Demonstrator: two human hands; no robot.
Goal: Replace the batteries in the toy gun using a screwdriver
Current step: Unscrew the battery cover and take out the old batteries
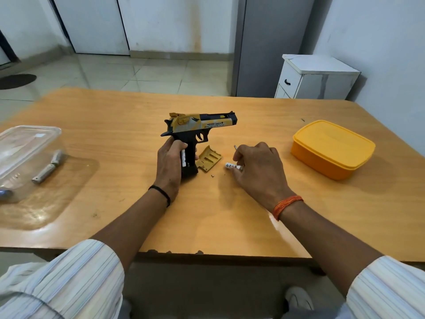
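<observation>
We see the toy gun (pixel 197 127) upright near the middle of the table (pixel 115 116), its barrel pointing right and its butt resting on the wood. Our left hand (pixel 170 164) wraps the handle, a closed grip on the gun, and a white battery (pixel 183 158) shows in the open side of the handle between the fingers. Just right of the handle lies the yellow cover (pixel 209 161), ribbed inner side up, with a small screw (pixel 212 175) on the table just below it. Beside these, our right hand (pixel 257 169) rests low on the table, fingers curled; its fingertips pinch a second white battery (pixel 231 166), and a thin metal tip, probably the screwdriver (pixel 235 147), pokes out above the knuckles. Well to the right sits a closed yellow box (pixel 333 148). At the far left edge stands a clear tub (pixel 25 157), with a grey tool (pixel 49 166) lying against it.
</observation>
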